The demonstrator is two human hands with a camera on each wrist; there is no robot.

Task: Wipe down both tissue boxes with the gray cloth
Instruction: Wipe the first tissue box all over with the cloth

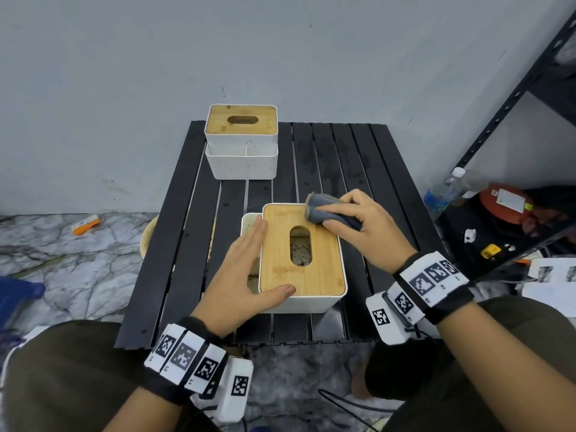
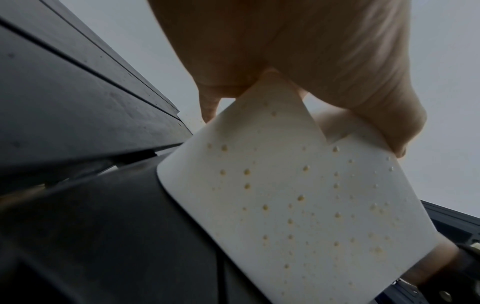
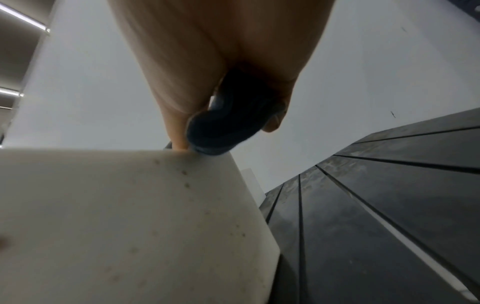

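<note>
The near tissue box [image 1: 311,304], white with a bamboo lid [image 1: 324,263] and an oval slot, sits at the table's front middle. My left hand [image 1: 246,266] lies flat against its left side, fingers straight and thumb on the lid's near edge. In the left wrist view the left hand [image 2: 298,61] spans a corner of the spotted white box [image 2: 298,195]. My right hand [image 1: 361,229] grips the bunched gray cloth [image 1: 330,210] and presses it on the lid's far right corner. The right wrist view shows the cloth [image 3: 228,123] at the box [image 3: 116,216] top edge. A second tissue box [image 1: 241,129] stands at the far left.
The black slatted table [image 1: 343,157] stands against a grey wall. A white open bin [image 1: 241,168] sits in front of the far box. A black shelf [image 1: 514,104] on the right holds a bottle [image 1: 442,191] and a red object [image 1: 501,204]. An orange item [image 1: 85,224] lies on the floor.
</note>
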